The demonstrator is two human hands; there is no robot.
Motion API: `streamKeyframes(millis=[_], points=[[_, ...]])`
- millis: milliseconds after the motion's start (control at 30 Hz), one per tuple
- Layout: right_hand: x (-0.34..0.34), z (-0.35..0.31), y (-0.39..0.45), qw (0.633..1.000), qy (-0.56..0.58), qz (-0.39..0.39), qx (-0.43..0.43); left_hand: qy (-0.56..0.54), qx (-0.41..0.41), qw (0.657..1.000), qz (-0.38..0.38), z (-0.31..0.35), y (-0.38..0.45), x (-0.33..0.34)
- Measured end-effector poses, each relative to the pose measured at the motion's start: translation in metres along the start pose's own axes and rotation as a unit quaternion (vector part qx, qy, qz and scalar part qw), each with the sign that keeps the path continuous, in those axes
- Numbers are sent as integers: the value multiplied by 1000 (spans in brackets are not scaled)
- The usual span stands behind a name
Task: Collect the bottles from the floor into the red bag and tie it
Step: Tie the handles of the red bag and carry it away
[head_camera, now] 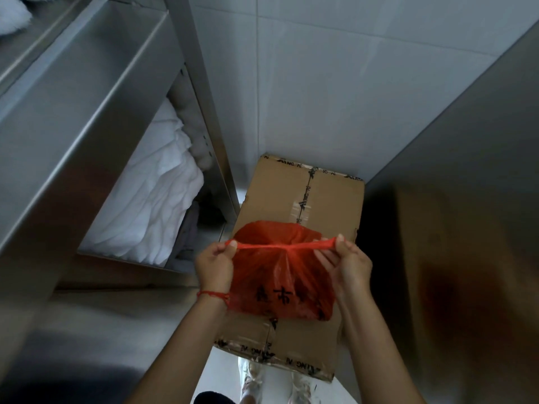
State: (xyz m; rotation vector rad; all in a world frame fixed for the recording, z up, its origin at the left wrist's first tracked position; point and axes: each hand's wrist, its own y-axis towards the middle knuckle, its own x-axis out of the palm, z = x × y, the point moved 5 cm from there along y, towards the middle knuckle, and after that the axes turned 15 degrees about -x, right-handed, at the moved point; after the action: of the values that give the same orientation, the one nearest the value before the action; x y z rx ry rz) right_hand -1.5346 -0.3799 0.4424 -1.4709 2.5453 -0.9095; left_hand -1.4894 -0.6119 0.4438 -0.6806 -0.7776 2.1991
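Red bag (281, 282) at centre, bulging, printed with black characters, resting on a taped cardboard box (303, 196). Two handle strips knotted at the top middle and stretched out flat to either side. Left hand (215, 265) closed on the left strip end, pinched between thumb and fingers; thin red string bracelet (211, 295) around that wrist. Right hand (348, 262) closed likewise on the right strip end, fingertips pressed together. Contents of the bag hidden behind the red plastic. Box lying flat on the floor, running from near to far, its far end against a pale tiled wall (335, 83). Left of the box, a steel shelf unit (87, 97) holding crumpled white cloth (157, 199). Right of the box, a plain steel panel (466, 170). Near edge: light shoes (252, 377) just beyond the box's near end.
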Motion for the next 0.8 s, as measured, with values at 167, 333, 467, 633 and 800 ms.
streamKeyframes(millis=[167,333,467,633,800], points=[[-31,8,12,995,-20,95,27,-73,-90,993,38,-27,23,-24],[-54,11,17,991,-30,132,13,-166,-119,977,64,-44,34,-36],[-44,4,17,995,27,66,-72,-249,-99,963,-31,-37,27,-17],[-27,-2,14,995,47,-16,-89,-306,-64,935,-167,-18,7,2],[-32,-3,23,999,-3,18,-46,-292,-99,944,-114,-23,18,-7]])
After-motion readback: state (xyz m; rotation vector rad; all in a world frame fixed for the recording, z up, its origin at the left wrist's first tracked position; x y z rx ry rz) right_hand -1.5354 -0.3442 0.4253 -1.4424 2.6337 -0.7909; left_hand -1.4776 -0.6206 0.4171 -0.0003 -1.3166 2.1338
